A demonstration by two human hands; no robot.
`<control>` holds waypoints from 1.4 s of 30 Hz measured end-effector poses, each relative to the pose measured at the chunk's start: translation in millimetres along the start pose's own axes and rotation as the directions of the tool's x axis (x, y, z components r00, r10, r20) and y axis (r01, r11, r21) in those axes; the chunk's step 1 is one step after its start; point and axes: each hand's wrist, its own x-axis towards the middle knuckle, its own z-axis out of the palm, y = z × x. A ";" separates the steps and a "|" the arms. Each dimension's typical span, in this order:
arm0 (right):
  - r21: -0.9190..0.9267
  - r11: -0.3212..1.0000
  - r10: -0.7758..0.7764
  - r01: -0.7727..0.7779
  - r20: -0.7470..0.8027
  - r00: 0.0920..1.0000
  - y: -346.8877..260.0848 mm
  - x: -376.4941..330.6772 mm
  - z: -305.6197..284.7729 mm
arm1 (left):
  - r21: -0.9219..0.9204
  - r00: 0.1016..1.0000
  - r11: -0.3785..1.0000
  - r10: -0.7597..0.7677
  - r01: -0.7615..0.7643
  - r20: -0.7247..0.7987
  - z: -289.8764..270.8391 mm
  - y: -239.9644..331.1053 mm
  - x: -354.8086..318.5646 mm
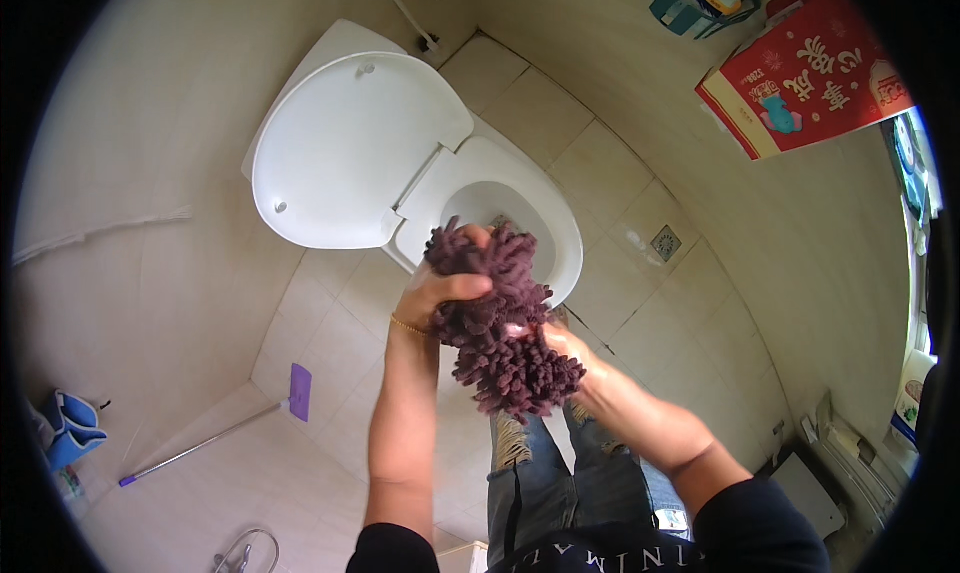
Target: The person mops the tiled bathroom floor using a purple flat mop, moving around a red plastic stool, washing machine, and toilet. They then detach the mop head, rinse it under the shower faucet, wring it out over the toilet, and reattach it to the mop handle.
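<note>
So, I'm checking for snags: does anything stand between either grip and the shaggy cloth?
Nothing visible does: the left grip and right grip are both directly on the cloth. The raised toilet lid is off to the upper left in the picture.

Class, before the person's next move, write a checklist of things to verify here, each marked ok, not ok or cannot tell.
1. Left hand gripping the dark purple, shaggy fabric bundle: ok, thumb and fingers around it.
2. Right hand on the bundle: ok, though strands hide most of its fingers.
3. Smooth white toilet lid raised: ok.
4. Thin gold-coloured bracelet off the left wrist: not ok, it is being worn.
5. Purple-headed tool with a slim metallic handle, clear of both hands: ok.
6. Bundle wrung dry: cannot tell.
</note>
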 end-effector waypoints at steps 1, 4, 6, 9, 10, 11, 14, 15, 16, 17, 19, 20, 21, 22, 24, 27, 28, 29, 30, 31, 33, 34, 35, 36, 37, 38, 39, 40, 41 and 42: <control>-0.158 0.977 -0.135 0.145 0.071 0.988 0.2 6.6 -9.2 | 0.178 0.999 0.983 -0.045 0.044 0.005 -1.2 7.6 6.8; -0.808 0.550 -0.249 0.209 0.080 0.965 -9.5 35.6 -27.9 | 0.559 0.978 0.818 -0.021 0.136 -0.208 2.8 4.1 24.9; -0.916 0.347 -0.343 0.201 0.075 0.936 -7.1 57.6 -52.4 | 0.680 0.967 0.728 0.098 0.091 -0.234 -5.5 -12.9 40.3; -0.996 0.078 -0.382 0.045 0.011 0.924 -9.4 87.5 -75.1 | 0.914 0.911 0.347 0.269 0.210 -0.311 -23.9 -33.6 62.0; -0.997 0.050 -0.373 -0.050 -0.065 0.925 -9.5 95.4 -82.5 | 0.928 0.851 0.267 0.391 0.259 -0.349 -35.9 -46.7 71.0; -0.989 0.023 -0.363 -0.146 -0.145 0.921 -9.6 101.3 -78.9 | 0.927 0.776 0.194 0.508 0.321 -0.375 -39.6 -52.4 75.0; -0.973 0.024 -0.460 -0.231 -0.216 0.861 -6.2 105.5 -73.3 | 0.912 0.695 0.316 0.594 0.261 -0.405 -56.5 -54.9 74.1; -0.968 0.053 -0.519 -0.244 -0.235 0.822 -3.7 106.7 -74.2 | 0.898 0.669 0.396 0.617 0.190 -0.414 -60.9 -51.7 72.3; -0.962 0.264 -0.507 -0.063 -0.194 0.840 -7.1 106.1 -79.5 | 0.888 0.634 0.449 0.659 0.102 -0.406 -65.1 -47.7 71.3; -0.873 0.485 -0.450 0.055 -0.195 0.872 -14.3 106.4 -89.1 | 0.800 0.661 0.592 0.564 0.094 -0.495 -55.1 -38.7 67.9; -0.528 0.837 -0.279 0.143 -0.186 0.942 -15.9 91.7 -85.1 | 0.834 0.558 0.538 0.732 -0.123 -0.390 -52.1 -36.3 57.4; -0.367 0.919 -0.213 0.147 -0.146 0.966 -16.4 81.5 -73.6 | 0.738 0.602 0.636 0.687 -0.227 -0.407 -40.4 -36.7 51.2; -0.284 0.958 -0.102 0.034 -0.229 0.968 -15.2 73.7 -61.8 | 0.872 0.429 0.301 0.895 -0.385 -0.120 -39.4 -33.9 49.7; -0.082 0.996 0.011 -0.023 -0.150 0.989 -13.9 67.9 -47.2 | 0.886 0.383 0.184 0.924 -0.426 -0.008 -37.2 -35.8 41.1; 0.130 0.991 0.016 -0.011 -0.040 0.999 -11.7 64.8 -33.8 | 0.888 0.325 0.068 0.941 -0.454 0.094 -9.3 -38.9 21.0; -0.106 0.920 -0.391 0.377 -0.194 0.900 0.5 62.4 -16.1 | 0.797 0.281 0.355 0.929 -0.489 -0.242 16.7 -52.1 -13.4; -0.124 0.902 -0.432 0.414 -0.254 0.865 -3.1 50.3 1.0 | 0.523 0.328 0.568 0.811 -0.635 -0.484 24.2 -53.0 -24.2; -0.335 0.808 -0.579 0.485 -0.296 0.760 -0.3 47.9 8.6 | 0.168 0.427 0.669 0.625 -0.724 -0.653 39.1 -47.9 -33.0; -0.692 0.456 -0.787 0.560 -0.019 0.617 0.2 42.9 16.5 | -0.032 0.577 0.730 0.512 -0.683 -0.636 38.8 -45.6 -42.3; -0.844 -0.026 -0.814 0.536 0.329 0.479 0.1 37.4 25.3 | -0.229 0.713 0.763 0.391 -0.605 -0.582 32.8 -40.2 -52.8; -0.708 -0.318 -0.644 0.630 0.649 0.404 8.0 27.2 52.2 | -0.304 0.882 0.849 0.328 -0.432 -0.338 -6.7 -52.0 -66.7; -0.605 -0.407 -0.541 0.684 0.763 0.354 9.9 26.3 58.0 | 0.482 0.930 0.854 0.319 -0.199 -0.181 -12.1 -44.4 -65.4; -0.481 -0.469 -0.419 0.741 0.860 0.293 13.1 25.3 63.3 | 0.516 0.957 0.836 0.273 -0.185 -0.099 -24.3 -39.9 -69.8; -0.392 -0.503 -0.308 0.770 0.914 0.264 15.1 24.6 63.2 | 0.341 0.984 0.928 0.172 -0.149 -0.039 -35.3 -33.8 -68.4; -0.301 -0.526 -0.194 0.796 0.953 0.232 15.8 25.4 62.9 | 0.288 0.996 0.954 0.082 -0.086 0.028 -43.2 -26.2 -64.3; -0.144 -0.630 -0.065 0.763 0.989 0.132 16.0 27.7 65.7 | 0.359 0.997 0.932 0.026 -0.049 0.070 -46.7 -19.2 -63.1; -0.065 -0.633 0.001 0.772 0.996 0.084 15.4 31.8 62.7 | 0.686 0.978 0.697 0.146 -0.210 0.151 -36.8 -11.7 -55.4; 0.014 -0.631 0.066 0.776 0.997 0.035 15.3 36.4 56.6 | 0.324 0.992 0.938 -0.124 0.122 -0.015 -26.0 -2.2 -44.7; 0.091 -0.632 0.132 0.770 0.991 -0.009 13.2 41.5 48.3 | -0.167 0.907 0.918 -0.385 0.359 -0.168 -8.0 12.7 -28.7; 0.141 -0.602 0.172 0.786 0.984 -0.045 16.2 49.1 34.2 | -0.011 0.905 0.917 -0.395 0.398 -0.159 -15.4 12.7 -11.5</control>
